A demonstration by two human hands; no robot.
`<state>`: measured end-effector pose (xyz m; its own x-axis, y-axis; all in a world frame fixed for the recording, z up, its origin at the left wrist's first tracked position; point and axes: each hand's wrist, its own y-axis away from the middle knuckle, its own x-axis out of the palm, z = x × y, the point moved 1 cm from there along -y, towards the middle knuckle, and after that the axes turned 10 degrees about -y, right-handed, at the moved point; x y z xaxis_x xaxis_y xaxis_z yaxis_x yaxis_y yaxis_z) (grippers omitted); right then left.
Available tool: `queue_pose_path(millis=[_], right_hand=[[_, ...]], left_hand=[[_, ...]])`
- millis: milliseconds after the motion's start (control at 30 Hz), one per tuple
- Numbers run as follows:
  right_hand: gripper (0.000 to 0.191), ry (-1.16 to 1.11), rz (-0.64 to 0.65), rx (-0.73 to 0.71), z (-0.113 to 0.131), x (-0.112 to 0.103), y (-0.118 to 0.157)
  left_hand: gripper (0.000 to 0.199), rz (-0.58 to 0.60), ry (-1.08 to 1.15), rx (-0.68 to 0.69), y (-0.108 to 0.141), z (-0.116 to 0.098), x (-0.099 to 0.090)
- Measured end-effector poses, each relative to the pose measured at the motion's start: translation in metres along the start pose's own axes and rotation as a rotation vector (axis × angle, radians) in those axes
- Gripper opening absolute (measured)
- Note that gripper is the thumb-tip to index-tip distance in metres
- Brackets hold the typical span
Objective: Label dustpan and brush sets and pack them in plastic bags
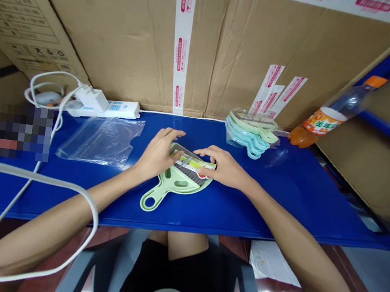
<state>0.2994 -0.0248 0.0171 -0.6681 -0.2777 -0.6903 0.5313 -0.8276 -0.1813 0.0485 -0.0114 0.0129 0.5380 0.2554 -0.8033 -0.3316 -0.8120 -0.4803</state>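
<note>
Flanking the green dustpan point(174, 177) at ten and two o'clock, left hand point(160, 153) and right hand point(227, 167) half-curl, presumably steadying it; grip unclear.

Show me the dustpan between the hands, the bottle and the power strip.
Dustpan point(170, 184): head view, where handle meets pan.
Bottle point(325, 120): head view, printed label.
Power strip point(123, 108): head view, right-hand end.

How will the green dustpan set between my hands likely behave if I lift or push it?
The green dustpan set is probably stiff, since it looks like moulded plastic. It seems light for its size, as its handle looks thin and has a hole. It may slide, because the blue table looks smooth.
</note>
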Motion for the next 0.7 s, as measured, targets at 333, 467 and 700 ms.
queue_pose_path(millis=[333, 467, 700], right_hand=[[0.053, 0.057, 0.084, -0.064, -0.004, -0.006, 0.005], [0.047, 0.112, 0.147, -0.13, -0.003, -0.005, 0.005], [0.042, 0.145, 0.215, -0.14, -0.005, -0.002, 0.005]], left_hand=[[0.029, 0.296, 0.039, 0.461, -0.003, 0.014, -0.005], [0.031, 0.32, 0.016, 0.429, -0.003, 0.018, -0.004], [0.026, 0.308, -0.019, 0.408, -0.004, 0.027, -0.006]])
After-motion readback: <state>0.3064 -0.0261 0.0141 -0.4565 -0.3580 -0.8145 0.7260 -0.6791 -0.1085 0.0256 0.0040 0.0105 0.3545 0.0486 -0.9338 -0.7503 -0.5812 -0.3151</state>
